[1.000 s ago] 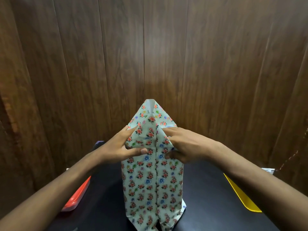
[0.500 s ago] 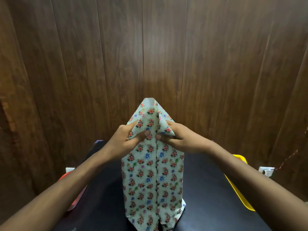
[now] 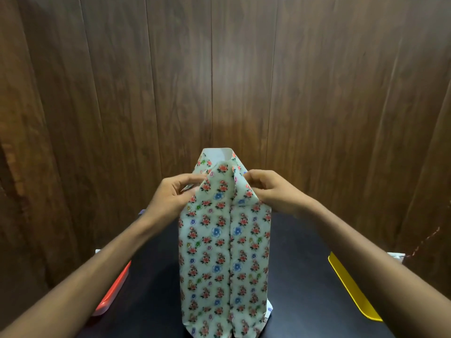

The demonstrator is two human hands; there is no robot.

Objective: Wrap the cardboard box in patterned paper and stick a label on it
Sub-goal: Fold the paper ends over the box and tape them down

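Note:
The box [image 3: 224,259] stands upright in the middle of the black table, wholly covered in pale floral paper with a seam down its front; no cardboard shows. Above the box the loose paper end [image 3: 220,172] rises to a narrow top whose white inside shows. My left hand [image 3: 170,193] pinches the paper's left fold at the box's top corner. My right hand [image 3: 271,191] pinches the right fold at the same height. No label is visible.
A red tray [image 3: 114,291] lies at the table's left edge, partly behind my left forearm. A yellow tray [image 3: 351,286] lies at the right edge. The black table [image 3: 305,276] sits close to a dark wood-panelled wall [image 3: 219,81].
Both hands have slid outward from the front seam to the paper's side folds. The top of the paper has opened wider and now shows its white inside.

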